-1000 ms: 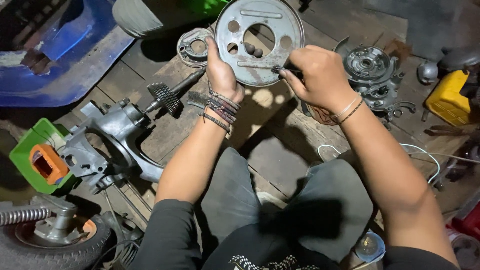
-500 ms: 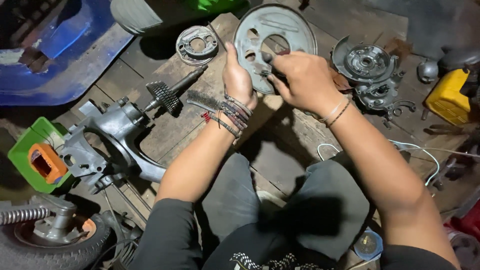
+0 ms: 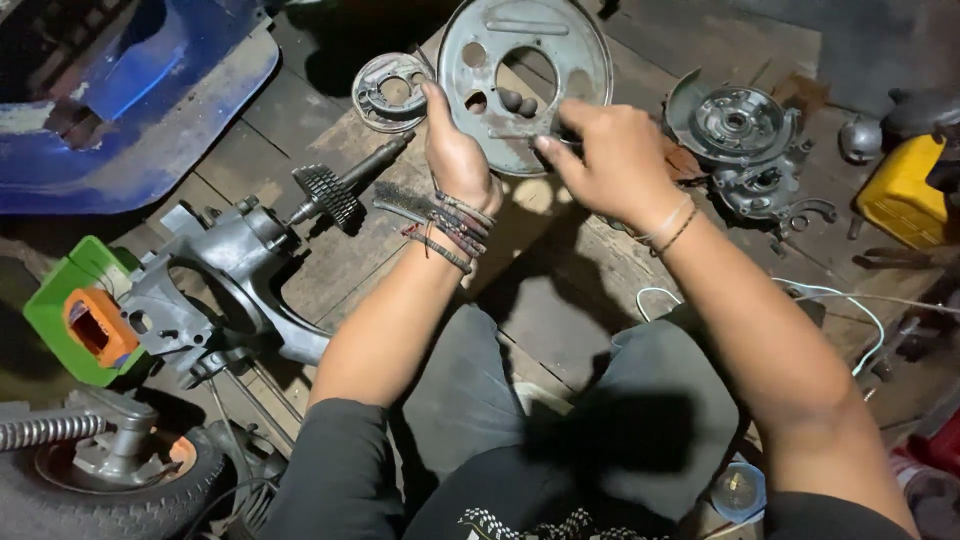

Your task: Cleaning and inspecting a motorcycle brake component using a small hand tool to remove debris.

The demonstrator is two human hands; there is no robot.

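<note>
While both hands are up over the plank floor, this is how stuff sits rn:

Left hand (image 3: 455,155): clamped on the left rim of the round grey backing plate (image 3: 570,45), thumb on the near face, other fingers hidden behind it. Stack of bead bracelets on the wrist.

Right hand (image 3: 610,160): fingers curled tight at the plate's lower right edge, pinching something thin and dark against it. Too small/dark to say what exactly, a tool of some sort.

Plate: held up tilted, off the floor, between the 2 hands. Big centre hole + a few smaller holes, worn finish.

Brake shoe assy (image 3: 390,92): on the boards just left of the plate, right by the left thumb.

Wire brush (image 3: 405,200): flat on the wood just under the left wrist.

Gear shaft (image 3: 335,190): lying next to the brush, toothed end toward the grey casing (image 3: 230,270).

Hub/drum part (image 3: 740,125): on the floor w/ other bits, right of the right hand.

Yellow can (image 3: 900,190): far right edge.

Tyre (image 3: 110,500): bottom left corner.
</note>
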